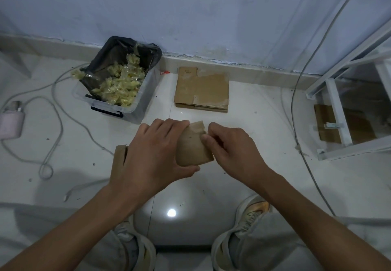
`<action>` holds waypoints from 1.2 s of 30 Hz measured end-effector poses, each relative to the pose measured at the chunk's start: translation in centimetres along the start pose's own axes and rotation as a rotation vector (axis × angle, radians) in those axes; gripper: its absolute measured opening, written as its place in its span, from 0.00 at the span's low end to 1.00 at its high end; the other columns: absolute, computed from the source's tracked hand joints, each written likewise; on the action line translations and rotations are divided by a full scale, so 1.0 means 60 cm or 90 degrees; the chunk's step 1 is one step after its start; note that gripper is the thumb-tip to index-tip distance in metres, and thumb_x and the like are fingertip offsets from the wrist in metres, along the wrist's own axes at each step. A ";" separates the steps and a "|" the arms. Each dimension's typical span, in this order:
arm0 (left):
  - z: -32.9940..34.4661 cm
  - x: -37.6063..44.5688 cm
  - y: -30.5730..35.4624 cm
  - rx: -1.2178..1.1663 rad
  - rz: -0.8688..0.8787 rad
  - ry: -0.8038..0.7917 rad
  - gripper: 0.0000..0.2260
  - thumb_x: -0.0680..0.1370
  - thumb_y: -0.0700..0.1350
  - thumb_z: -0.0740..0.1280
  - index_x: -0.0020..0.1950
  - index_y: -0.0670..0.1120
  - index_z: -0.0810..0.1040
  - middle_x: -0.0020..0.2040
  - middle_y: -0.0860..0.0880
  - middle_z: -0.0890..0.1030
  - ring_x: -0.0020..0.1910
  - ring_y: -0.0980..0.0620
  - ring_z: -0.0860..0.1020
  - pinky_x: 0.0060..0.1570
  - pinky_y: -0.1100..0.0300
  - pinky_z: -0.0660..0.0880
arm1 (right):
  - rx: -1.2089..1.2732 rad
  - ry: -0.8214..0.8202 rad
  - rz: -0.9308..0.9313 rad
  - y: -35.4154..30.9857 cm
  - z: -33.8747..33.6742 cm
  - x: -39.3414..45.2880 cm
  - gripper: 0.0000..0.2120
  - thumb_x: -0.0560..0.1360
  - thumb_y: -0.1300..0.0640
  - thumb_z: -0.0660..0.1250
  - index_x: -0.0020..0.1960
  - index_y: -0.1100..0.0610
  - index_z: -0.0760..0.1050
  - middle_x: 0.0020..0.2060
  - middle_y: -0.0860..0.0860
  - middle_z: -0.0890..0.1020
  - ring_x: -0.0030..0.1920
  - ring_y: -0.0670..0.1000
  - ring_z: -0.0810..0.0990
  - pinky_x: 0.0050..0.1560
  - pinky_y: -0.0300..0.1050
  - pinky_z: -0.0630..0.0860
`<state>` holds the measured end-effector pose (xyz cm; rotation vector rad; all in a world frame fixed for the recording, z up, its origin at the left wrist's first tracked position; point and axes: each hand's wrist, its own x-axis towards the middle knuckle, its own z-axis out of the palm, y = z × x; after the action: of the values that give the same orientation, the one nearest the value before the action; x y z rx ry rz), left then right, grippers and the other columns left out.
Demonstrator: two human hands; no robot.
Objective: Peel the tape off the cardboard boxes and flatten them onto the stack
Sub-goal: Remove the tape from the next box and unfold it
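A small brown cardboard box [191, 147] is held above the white floor in the middle of the view. My left hand [156, 154] grips it from the left, fingers over its top and thumb under its lower edge. My right hand [230, 147] pinches at the box's upper right corner; whether tape is between the fingers is too small to tell. A stack of flattened cardboard [203, 90] lies on the floor by the wall, beyond the hands. Part of the box [119, 160] sticks out left of my left wrist.
A clear plastic bin [137, 110] lined with a black bag holds crumpled tape at the back left. Grey cables [57, 114] and a pink device [10, 125] lie on the left. A white metal shelf frame [338, 112] with cardboard under it stands right. My shoes [249, 213] are below.
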<state>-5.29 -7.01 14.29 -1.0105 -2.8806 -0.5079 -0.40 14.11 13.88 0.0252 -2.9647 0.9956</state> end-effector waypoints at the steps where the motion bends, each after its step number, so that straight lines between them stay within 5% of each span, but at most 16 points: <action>1: -0.003 -0.001 0.000 -0.024 -0.005 -0.006 0.43 0.63 0.73 0.72 0.70 0.49 0.73 0.61 0.50 0.80 0.54 0.47 0.78 0.52 0.49 0.74 | 0.070 -0.023 0.006 0.005 -0.009 0.003 0.18 0.86 0.45 0.60 0.41 0.53 0.71 0.28 0.48 0.77 0.29 0.48 0.77 0.33 0.48 0.75; 6: -0.012 0.007 0.007 -0.194 -0.057 -0.017 0.43 0.61 0.75 0.69 0.72 0.56 0.69 0.62 0.57 0.76 0.56 0.54 0.75 0.53 0.52 0.75 | 0.461 -0.059 0.098 0.009 -0.064 0.011 0.18 0.86 0.58 0.63 0.39 0.66 0.70 0.29 0.60 0.74 0.27 0.53 0.72 0.33 0.38 0.69; 11: -0.017 0.006 0.009 -0.256 -0.048 -0.057 0.40 0.63 0.76 0.68 0.70 0.60 0.66 0.62 0.62 0.72 0.55 0.61 0.72 0.52 0.62 0.71 | 0.571 -0.113 0.125 0.009 -0.058 0.007 0.19 0.86 0.55 0.63 0.40 0.64 0.67 0.31 0.58 0.67 0.29 0.52 0.66 0.31 0.43 0.64; 15: -0.021 0.012 0.008 -0.403 -0.118 -0.085 0.27 0.71 0.73 0.60 0.64 0.61 0.72 0.57 0.66 0.77 0.55 0.67 0.77 0.49 0.67 0.75 | 0.473 -0.181 0.038 -0.010 -0.041 -0.004 0.20 0.86 0.54 0.62 0.41 0.67 0.70 0.32 0.60 0.72 0.30 0.52 0.73 0.33 0.43 0.72; 20: -0.023 0.020 -0.002 -0.360 -0.011 -0.025 0.16 0.78 0.63 0.64 0.56 0.54 0.82 0.49 0.60 0.83 0.49 0.60 0.81 0.44 0.63 0.80 | 0.436 -0.210 0.018 -0.015 -0.048 -0.004 0.19 0.84 0.53 0.63 0.41 0.65 0.72 0.32 0.55 0.73 0.31 0.48 0.75 0.34 0.40 0.73; 25: -0.008 0.019 -0.007 -0.070 0.162 0.108 0.15 0.81 0.52 0.61 0.53 0.45 0.85 0.41 0.49 0.85 0.32 0.50 0.82 0.27 0.55 0.78 | 0.392 -0.214 0.031 -0.010 -0.046 -0.006 0.20 0.85 0.52 0.62 0.41 0.66 0.71 0.31 0.56 0.74 0.32 0.50 0.75 0.35 0.43 0.73; 28: -0.002 0.019 -0.006 0.044 0.256 0.146 0.14 0.74 0.48 0.76 0.50 0.42 0.76 0.33 0.43 0.81 0.24 0.45 0.79 0.19 0.56 0.75 | 0.376 -0.219 0.037 -0.006 -0.041 -0.004 0.21 0.85 0.50 0.62 0.41 0.66 0.71 0.32 0.62 0.73 0.32 0.52 0.75 0.36 0.47 0.73; 31: 0.003 0.018 -0.008 0.118 0.273 0.068 0.22 0.58 0.42 0.87 0.41 0.41 0.77 0.29 0.45 0.76 0.20 0.47 0.74 0.19 0.61 0.70 | 0.338 -0.223 0.051 -0.003 -0.031 -0.004 0.21 0.85 0.49 0.62 0.41 0.64 0.72 0.32 0.59 0.74 0.32 0.51 0.75 0.37 0.45 0.74; 33: 0.002 0.017 -0.015 0.124 0.272 0.021 0.20 0.57 0.40 0.86 0.40 0.42 0.77 0.29 0.46 0.74 0.20 0.49 0.71 0.20 0.62 0.67 | 0.270 -0.184 0.044 0.000 -0.024 -0.003 0.19 0.84 0.48 0.64 0.41 0.59 0.75 0.35 0.52 0.78 0.37 0.46 0.78 0.41 0.43 0.75; 36: -0.007 0.019 -0.019 0.063 0.222 -0.123 0.18 0.68 0.40 0.80 0.51 0.48 0.75 0.38 0.51 0.77 0.27 0.53 0.76 0.26 0.55 0.76 | 0.103 -0.141 0.011 0.013 -0.023 -0.002 0.12 0.81 0.43 0.65 0.42 0.48 0.75 0.46 0.42 0.83 0.48 0.45 0.82 0.49 0.48 0.81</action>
<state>-6.90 -7.30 14.55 -1.5775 -2.7563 -0.2538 -0.29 15.56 14.52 0.1193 -3.0739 1.3133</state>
